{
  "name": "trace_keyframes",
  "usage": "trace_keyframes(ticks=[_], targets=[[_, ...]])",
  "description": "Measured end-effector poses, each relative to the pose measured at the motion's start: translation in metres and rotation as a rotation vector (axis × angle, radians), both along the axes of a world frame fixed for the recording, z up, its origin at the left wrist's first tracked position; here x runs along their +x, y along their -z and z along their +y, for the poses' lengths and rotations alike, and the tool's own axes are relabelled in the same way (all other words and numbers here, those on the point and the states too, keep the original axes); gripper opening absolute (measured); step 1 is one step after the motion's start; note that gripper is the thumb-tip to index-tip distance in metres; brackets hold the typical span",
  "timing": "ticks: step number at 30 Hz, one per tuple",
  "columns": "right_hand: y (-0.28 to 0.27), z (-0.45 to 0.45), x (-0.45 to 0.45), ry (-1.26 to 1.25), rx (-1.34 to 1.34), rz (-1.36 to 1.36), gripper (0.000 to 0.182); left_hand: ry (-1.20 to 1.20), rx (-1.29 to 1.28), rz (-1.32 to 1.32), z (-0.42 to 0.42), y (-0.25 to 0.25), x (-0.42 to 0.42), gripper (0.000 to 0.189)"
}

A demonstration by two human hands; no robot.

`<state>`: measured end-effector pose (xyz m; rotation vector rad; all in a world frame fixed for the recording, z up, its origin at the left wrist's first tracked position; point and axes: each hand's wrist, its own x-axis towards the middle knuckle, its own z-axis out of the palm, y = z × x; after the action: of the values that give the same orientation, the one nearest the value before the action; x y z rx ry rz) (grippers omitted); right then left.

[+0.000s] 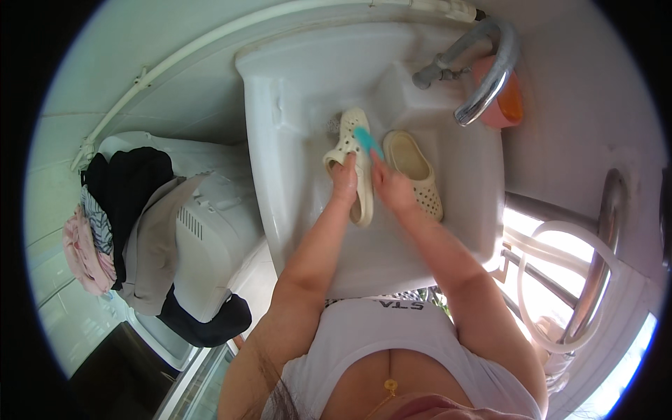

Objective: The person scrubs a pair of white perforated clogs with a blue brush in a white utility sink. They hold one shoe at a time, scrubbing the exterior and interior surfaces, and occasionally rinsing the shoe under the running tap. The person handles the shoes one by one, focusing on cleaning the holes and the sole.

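Note:
My left hand (345, 181) grips a cream perforated foam clog (353, 126) by its upper, near the strap, over the basin of a white sink (325, 262). In my right hand (392, 186) is a turquoise brush (368, 140), blurred, its head against the perforated upper of that clog. Its bristles cannot be made out. A second cream clog (409, 155) lies in the basin just right of my right hand, its opening facing up and its perforated end towards me. My right hand and forearm overlap part of it.
A curved chrome faucet (488, 94) reaches over the sink's right side, beside a pink container (499, 118). Left stands a white appliance (220, 236) draped with black, grey and pink clothes (142, 178). A pale hose (525, 294) loops around metal rails (593, 273) at right.

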<state>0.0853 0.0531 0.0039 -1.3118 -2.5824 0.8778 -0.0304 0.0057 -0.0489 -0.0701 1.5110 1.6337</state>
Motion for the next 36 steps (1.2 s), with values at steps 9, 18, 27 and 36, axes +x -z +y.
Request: trace_keyframes(ticks=[9, 18, 27, 36], targets=[[0.012, -0.013, 0.009, -0.027, -0.061, 0.032, 0.044, 0.151, -0.06, 0.048, -0.017, 0.008, -0.009, 0.043], [0.061, 0.065, -0.011, 0.265, -0.881, 0.163, 0.046, 0.049, -0.141, 0.241, -0.026, -0.073, -0.038, 0.043], [0.159, -0.029, -0.004, -0.222, 0.447, -0.327, 0.042, -0.027, 0.127, -0.084, -0.039, -0.103, -0.06, 0.044], [0.174, -0.034, 0.028, -0.479, -0.12, -0.635, 0.043, -0.017, 0.131, -0.19, -0.041, -0.08, -0.056, 0.042]])
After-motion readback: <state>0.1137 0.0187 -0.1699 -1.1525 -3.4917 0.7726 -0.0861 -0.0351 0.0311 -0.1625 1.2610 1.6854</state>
